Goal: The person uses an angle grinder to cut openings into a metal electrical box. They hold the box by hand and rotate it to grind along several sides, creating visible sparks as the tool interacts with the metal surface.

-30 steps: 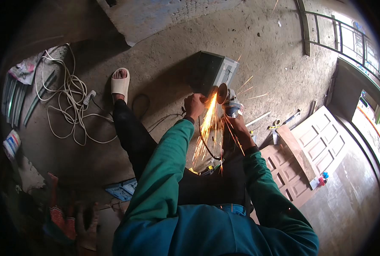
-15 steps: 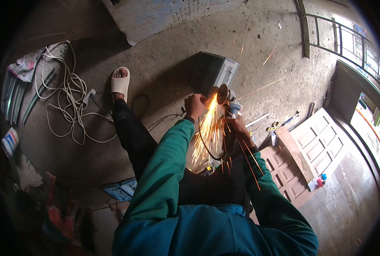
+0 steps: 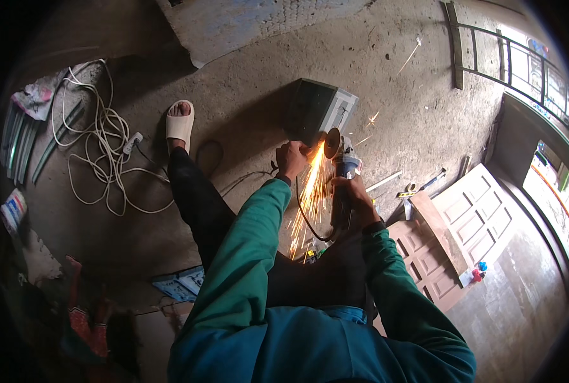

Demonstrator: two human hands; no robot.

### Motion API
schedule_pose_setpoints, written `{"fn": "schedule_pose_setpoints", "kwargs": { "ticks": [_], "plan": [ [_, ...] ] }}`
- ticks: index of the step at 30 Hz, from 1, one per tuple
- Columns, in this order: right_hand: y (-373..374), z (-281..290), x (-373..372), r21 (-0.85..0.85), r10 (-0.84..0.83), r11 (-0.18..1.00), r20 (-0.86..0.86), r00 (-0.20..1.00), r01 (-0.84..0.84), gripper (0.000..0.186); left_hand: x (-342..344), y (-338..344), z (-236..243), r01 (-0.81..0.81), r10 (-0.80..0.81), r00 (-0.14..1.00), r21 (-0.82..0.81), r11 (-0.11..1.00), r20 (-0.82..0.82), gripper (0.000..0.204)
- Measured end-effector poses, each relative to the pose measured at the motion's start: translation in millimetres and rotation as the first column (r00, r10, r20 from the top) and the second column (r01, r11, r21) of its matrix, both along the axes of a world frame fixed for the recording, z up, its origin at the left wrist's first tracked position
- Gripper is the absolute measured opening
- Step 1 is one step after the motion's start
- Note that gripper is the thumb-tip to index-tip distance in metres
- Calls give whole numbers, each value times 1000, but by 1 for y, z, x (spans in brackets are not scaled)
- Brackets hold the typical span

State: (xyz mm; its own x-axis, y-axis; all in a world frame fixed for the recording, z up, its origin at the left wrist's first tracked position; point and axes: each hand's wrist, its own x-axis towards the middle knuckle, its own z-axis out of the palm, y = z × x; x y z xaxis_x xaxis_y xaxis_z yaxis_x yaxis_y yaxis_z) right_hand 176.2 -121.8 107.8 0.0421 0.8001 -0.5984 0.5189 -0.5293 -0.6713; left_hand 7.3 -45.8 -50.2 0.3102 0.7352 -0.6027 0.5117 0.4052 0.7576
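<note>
My right hand (image 3: 354, 194) grips an angle grinder (image 3: 345, 168) with a blue-and-dark body, its round disc (image 3: 332, 143) touching the work by the lower edge of a dark grey metal box (image 3: 310, 110) with a lighter side face. A bright stream of sparks (image 3: 316, 179) sprays down from there toward my lap. My left hand (image 3: 291, 157) is closed at the box's lower left, just left of the disc; what exactly it holds is hidden by fingers and glare. The grinder's black cord loops below my hands.
A white extension cord (image 3: 110, 169) with a socket strip lies tangled left, by metal strips (image 3: 21, 147) and my sandalled foot (image 3: 179, 124). Panelled door pieces (image 3: 479, 207) lie right, near tools (image 3: 412, 191) and a metal railing (image 3: 508, 60). A board (image 3: 246, 22) is at the top.
The spray of sparks varies in shape, with fewer stray streaks at lower right now. My right hand's grip on the grinder has shifted slightly; my left hand and the box stay nearly in place.
</note>
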Motion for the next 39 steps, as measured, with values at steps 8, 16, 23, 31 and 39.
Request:
{"fn": "schedule_pose_setpoints", "kwargs": {
  "ticks": [8, 16, 23, 31, 39],
  "plan": [
    [29, 11, -19, -385, -521, 806, -101, 848, 449, 14, -10, -10, -27, -221, 207, 975, 261, 939, 80, 13],
    [33, 24, -16, -444, -604, 735, -84, 793, 513, 14, -3, -7, -15, -43, 45, 999, 106, 993, -19, 14],
    [27, 44, -4, -474, -670, 667, -42, 741, 575, 15, 2, 16, 28, 88, -86, 994, -26, 996, 73, 15],
    [36, 46, -20, -504, -686, 656, -89, 722, 561, 15, -37, 6, 5, 118, -121, 986, 37, 992, 117, 21],
    [36, 49, -22, -509, -701, 641, -85, 708, 575, 16, -39, 13, 22, 148, -150, 987, 33, 988, 51, 21]
  ]
}}
